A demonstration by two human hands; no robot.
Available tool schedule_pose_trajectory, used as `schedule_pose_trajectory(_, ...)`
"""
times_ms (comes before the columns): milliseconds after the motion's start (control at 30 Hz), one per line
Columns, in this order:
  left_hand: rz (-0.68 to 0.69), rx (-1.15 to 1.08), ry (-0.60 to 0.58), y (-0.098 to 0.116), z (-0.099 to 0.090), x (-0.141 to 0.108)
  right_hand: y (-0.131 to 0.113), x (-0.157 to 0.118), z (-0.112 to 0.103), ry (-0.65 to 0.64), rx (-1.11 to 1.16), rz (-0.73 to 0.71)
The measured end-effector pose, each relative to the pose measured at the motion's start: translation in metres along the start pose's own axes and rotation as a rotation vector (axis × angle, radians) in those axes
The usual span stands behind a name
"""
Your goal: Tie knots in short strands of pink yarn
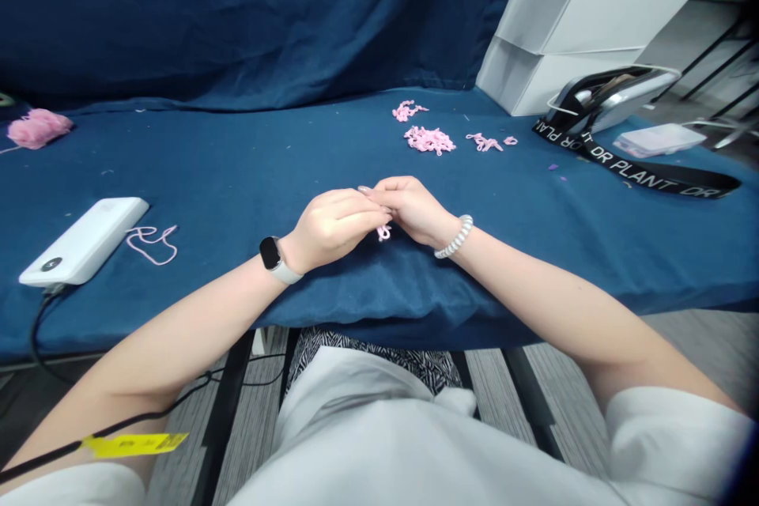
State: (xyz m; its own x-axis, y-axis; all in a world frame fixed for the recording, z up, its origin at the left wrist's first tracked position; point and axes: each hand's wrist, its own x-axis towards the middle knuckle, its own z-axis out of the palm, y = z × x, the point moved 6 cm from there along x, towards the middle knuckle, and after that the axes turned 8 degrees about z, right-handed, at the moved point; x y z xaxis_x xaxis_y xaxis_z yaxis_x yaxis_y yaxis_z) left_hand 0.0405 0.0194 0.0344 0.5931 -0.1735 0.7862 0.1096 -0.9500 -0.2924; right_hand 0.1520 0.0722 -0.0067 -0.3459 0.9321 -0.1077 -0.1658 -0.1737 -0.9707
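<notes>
Together, the left hand (332, 229) and right hand (413, 209) meet with their fingers (368, 211) curled shut around a small knotted piece of pink cord (383, 232), which pokes out beneath them, just above the blue-covered desk (237, 166). More pink cord pieces (429, 140) lie farther ahead.
</notes>
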Motion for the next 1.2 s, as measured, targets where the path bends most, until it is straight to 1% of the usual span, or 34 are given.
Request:
schedule_pose_trajectory(167,-0.05,-0.047,0.016,-0.001,-0.001,-0.001,0.001,0.0,0.0,-0.019,-0.016,-0.014)
schedule_pose_trajectory(433,-0.12,-0.083,0.009,-0.001,0.001,-0.002,0.0,0.001,0.001,-0.02,-0.022,-0.016)
schedule_pose_trajectory(567,-0.193,-0.12,0.007,-0.002,0.001,-0.002,-0.001,0.001,0.0,-0.027,-0.017,-0.027)
schedule_pose_trajectory(633,-0.301,-0.135,0.037,-0.005,-0.001,-0.002,-0.002,0.002,0.0,-0.02,-0.007,-0.034)
schedule_pose_trajectory(667,-0.389,-0.154,0.073,-0.009,-0.002,-0.003,-0.002,0.002,-0.001,-0.015,-0.003,-0.035)
schedule_pose_trajectory(767,-0.71,-0.314,0.247,-0.022,-0.004,-0.011,-0.001,0.003,-0.002,0.004,0.0,-0.031)
schedule_pose_trajectory(800,-0.794,-0.389,0.306,-0.025,-0.003,-0.014,-0.001,0.003,-0.003,0.01,-0.001,-0.03)
schedule_pose_trajectory(867,-0.907,-0.529,0.385,-0.03,0.0,-0.019,0.001,0.004,-0.003,0.013,0.002,-0.027)
schedule_pose_trajectory(1000,-1.012,-0.686,0.446,-0.036,0.007,-0.026,0.002,0.004,-0.002,0.01,0.004,-0.039)
schedule_pose_trajectory(1133,-1.053,-0.745,0.467,-0.038,0.011,-0.029,0.0,0.003,-0.003,0.045,-0.007,-0.064)
schedule_pose_trajectory(1200,-1.103,-0.782,0.491,-0.038,0.012,-0.029,-0.002,0.001,-0.004,0.057,-0.012,-0.078)
